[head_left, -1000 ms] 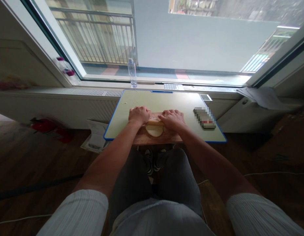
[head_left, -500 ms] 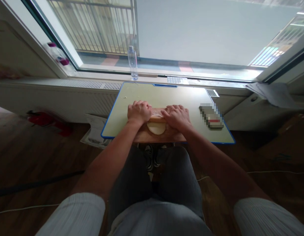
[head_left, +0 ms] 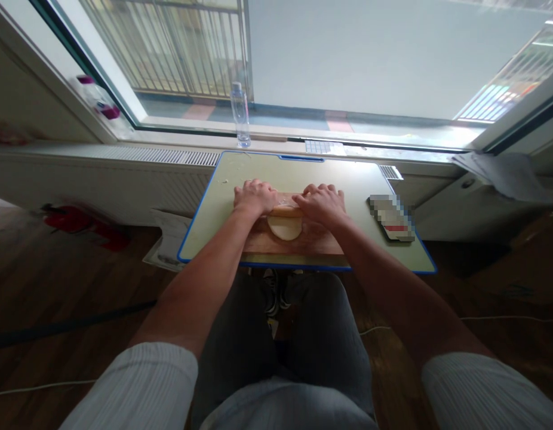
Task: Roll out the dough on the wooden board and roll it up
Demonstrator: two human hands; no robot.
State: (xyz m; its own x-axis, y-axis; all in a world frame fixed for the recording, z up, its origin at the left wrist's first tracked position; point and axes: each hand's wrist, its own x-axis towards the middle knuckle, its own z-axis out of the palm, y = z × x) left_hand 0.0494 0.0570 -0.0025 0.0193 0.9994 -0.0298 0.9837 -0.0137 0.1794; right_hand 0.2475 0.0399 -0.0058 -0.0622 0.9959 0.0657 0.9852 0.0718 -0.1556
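A wooden rolling pin (head_left: 287,211) lies crosswise over a flat, pale round of dough (head_left: 284,228). My left hand (head_left: 255,196) is closed over the pin's left end, knuckles up. On the other end my right hand (head_left: 322,203) is closed too, its thumb pointing inward along the pin. Both palms hide the ends of the pin. The near part of the dough shows below the pin. Beneath it is a brown wooden board (head_left: 321,243), set on a pale green tabletop (head_left: 223,197) with a blue rim.
A blurred-out flat object (head_left: 391,218) lies at the tabletop's right. A clear bottle (head_left: 240,116) stands on the windowsill, and a purple-capped bottle (head_left: 98,98) is farther left. A red fire extinguisher (head_left: 83,224) is on the floor at left. Small dough crumbs dot the tabletop.
The rolling pin and both hands have moved slightly away from me. The wooden board has slid forward too, showing a strip of tabletop along its near edge.
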